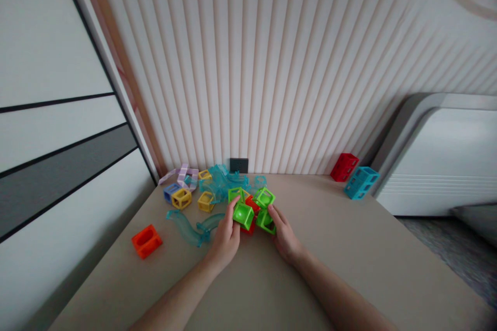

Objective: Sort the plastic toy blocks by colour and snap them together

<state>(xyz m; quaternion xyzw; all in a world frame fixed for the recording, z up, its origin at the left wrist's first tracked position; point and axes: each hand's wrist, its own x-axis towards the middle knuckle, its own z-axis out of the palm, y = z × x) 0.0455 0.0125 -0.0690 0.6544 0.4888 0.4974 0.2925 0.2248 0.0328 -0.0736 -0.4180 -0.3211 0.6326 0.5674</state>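
Note:
Near the middle of the table, my left hand (228,232) grips a bright green cube block (243,215) between thumb and fingers. To its right, my right hand (286,232) holds another green cube block (265,221), its thumb up against the one above, an upper green block (264,197). Between the hands sit red-orange blocks (252,204), partly hidden by the green ones. I cannot tell which of these blocks are joined. Behind my left hand shows one more green block (235,194). Clear blue curved track pieces (187,228) lie just left of my left hand.
An orange block (146,241) lies at the left. Farther back are yellow blocks (181,198), a blue block (171,192), lilac pieces (186,175) and a heap of clear blue pieces (221,181). A red block stack (344,167) and a teal stack (361,182) stand at the back right.

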